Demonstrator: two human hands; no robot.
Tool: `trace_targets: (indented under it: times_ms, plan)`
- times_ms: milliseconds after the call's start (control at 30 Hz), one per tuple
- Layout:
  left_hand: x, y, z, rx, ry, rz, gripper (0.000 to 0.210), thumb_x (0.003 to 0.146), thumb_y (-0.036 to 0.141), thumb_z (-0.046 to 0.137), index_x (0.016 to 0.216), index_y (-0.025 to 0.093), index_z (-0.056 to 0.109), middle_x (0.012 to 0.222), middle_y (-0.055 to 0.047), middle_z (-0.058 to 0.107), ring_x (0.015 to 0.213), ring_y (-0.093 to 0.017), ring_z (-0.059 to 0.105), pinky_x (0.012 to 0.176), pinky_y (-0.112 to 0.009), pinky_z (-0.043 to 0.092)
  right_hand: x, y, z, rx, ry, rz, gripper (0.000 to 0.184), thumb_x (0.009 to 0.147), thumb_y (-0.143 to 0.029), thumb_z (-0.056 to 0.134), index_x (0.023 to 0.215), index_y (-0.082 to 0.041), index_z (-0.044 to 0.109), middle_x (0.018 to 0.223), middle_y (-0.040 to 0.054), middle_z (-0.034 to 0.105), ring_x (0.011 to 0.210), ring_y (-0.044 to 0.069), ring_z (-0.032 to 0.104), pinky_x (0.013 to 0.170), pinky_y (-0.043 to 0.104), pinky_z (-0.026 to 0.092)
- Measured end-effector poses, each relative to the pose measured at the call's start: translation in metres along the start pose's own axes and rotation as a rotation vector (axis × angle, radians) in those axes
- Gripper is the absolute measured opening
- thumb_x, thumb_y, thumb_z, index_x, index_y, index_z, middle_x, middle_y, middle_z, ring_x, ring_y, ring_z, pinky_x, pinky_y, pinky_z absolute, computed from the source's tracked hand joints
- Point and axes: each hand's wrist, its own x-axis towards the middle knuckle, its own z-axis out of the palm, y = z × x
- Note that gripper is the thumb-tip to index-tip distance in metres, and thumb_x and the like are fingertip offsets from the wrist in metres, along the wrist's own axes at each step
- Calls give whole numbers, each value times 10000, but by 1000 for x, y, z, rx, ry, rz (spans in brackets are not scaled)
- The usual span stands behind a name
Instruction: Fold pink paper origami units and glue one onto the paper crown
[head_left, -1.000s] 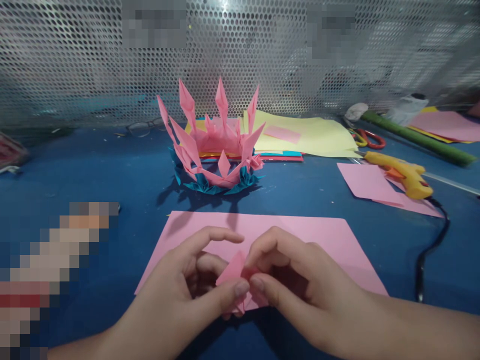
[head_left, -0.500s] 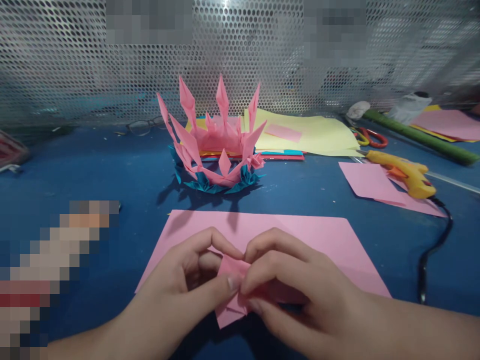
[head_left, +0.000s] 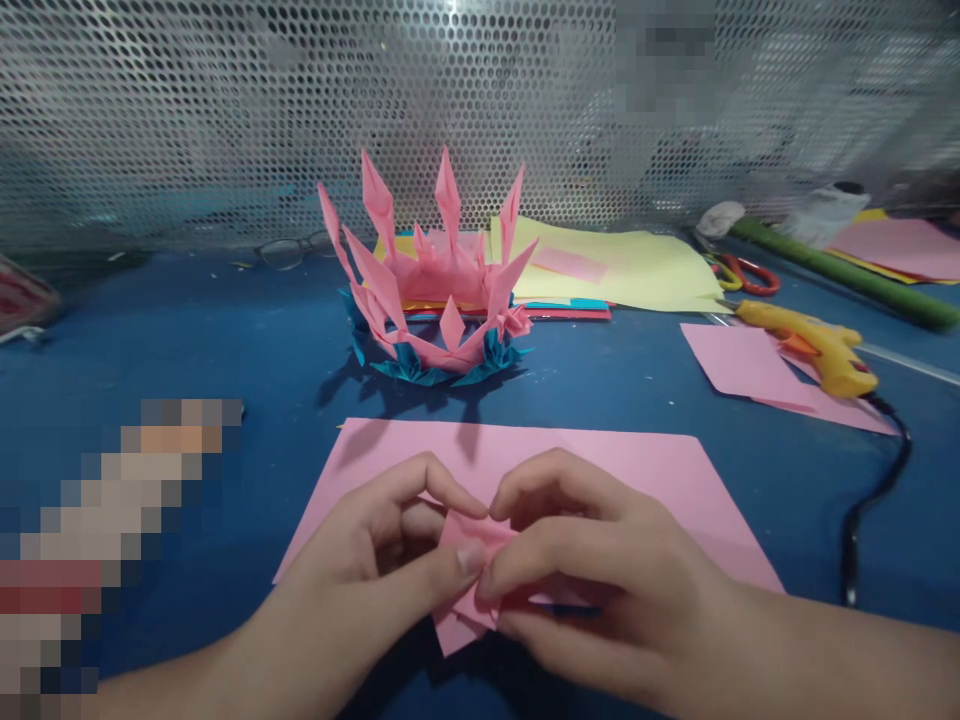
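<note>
Right, from my remote view I see the bare left hand (head_left: 356, 575) pinching a small, folded pink paper piece (head_left: 459, 625), thumb against nearly closed fingers. The bare right hand (head_left: 615, 565) grips its other side with curled fingers. I see it at a large, flat pink paper sheet's (head_left: 600, 462) near edge, before a pink-and-blue folded-paper crown (head_left: 451, 327).

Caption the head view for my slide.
Left hand and right hand hold folded pink paper before a spiky paper crown.
</note>
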Motion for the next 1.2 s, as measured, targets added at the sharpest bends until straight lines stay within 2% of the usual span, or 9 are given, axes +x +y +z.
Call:
trace_targets:
  times_ms: [100, 267, 400, 533, 600, 833, 900, 1033, 1200]
  plan:
    - [0, 0, 0, -16, -10, 3, 150, 845, 293, 821, 855, 231, 685, 698, 67, 786, 633, -72, 679, 602, -120, 498, -4, 3, 1, -24, 18, -12, 99, 880, -106, 730, 918, -180, 785, 1057, 62, 593, 888, 111, 661, 805, 174, 564]
    - [-1, -2, 0, -64, -62, -4, 135, 853, 292, 813, 832, 225, 697, 666, 90, 741, 602, -47, 651, 570, -95, 481, -10, 6, 4, -63, 9, 11, 117, 894, -160, 725, 910, -254, 792, 1166, 47, 627, 787, 104, 676, 750, 200, 585]
    - [-1, -3, 0, -43, -75, -16, 145, 860, 289, 807, 832, 212, 686, 687, 72, 743, 599, -52, 639, 579, -112, 484, -7, 1, -2, -167, -1, -91, 74, 898, -214, 739, 926, -264, 786, 1045, 47, 699, 863, 152, 694, 804, 243, 584]
    - [-1, -5, -2, -27, -57, -23, 154, 873, 305, 794, 856, 219, 668, 692, 72, 741, 606, -49, 624, 588, -111, 462, -1, -6, -9, -300, 37, -250, 15, 892, -192, 764, 900, -203, 770, 873, 27, 728, 873, 136, 673, 870, 223, 534]
    - [-1, -4, -2, -6, -45, -24, 165, 872, 325, 793, 877, 225, 662, 685, 80, 734, 602, -44, 609, 586, -105, 453, 0, -8, -10, -357, 74, -295, 40, 895, -177, 760, 860, -196, 754, 821, 14, 716, 851, 122, 654, 870, 204, 518]
    - [-2, -4, -1, 64, -28, -3, 175, 883, 349, 776, 910, 236, 645, 677, 76, 764, 618, -71, 669, 602, -134, 494, -1, -1, -2, -403, 196, -198, 56, 880, -229, 783, 825, -227, 770, 878, 28, 603, 884, 128, 623, 847, 219, 533]
    - [0, -6, 0, 94, -21, 17, 175, 887, 365, 767, 925, 234, 658, 677, 72, 760, 618, -71, 664, 604, -135, 492, -2, 2, 0, -360, 182, -156, 39, 873, -207, 785, 835, -204, 776, 923, 40, 590, 893, 122, 639, 819, 192, 542]
    - [3, -7, 1, 143, -17, 30, 171, 897, 375, 753, 930, 224, 680, 703, 56, 759, 635, -76, 655, 613, -142, 489, -2, 5, 2, -250, 121, -82, 66, 898, -143, 738, 834, -127, 748, 934, 47, 589, 788, 81, 649, 763, 116, 539]
    - [3, -4, 0, 116, 5, 28, 168, 871, 374, 780, 913, 239, 688, 682, 73, 742, 617, -69, 649, 576, -128, 476, 0, 4, -1, -172, 94, -163, 75, 878, -187, 774, 890, -117, 751, 935, 53, 629, 886, 90, 665, 852, 95, 520]
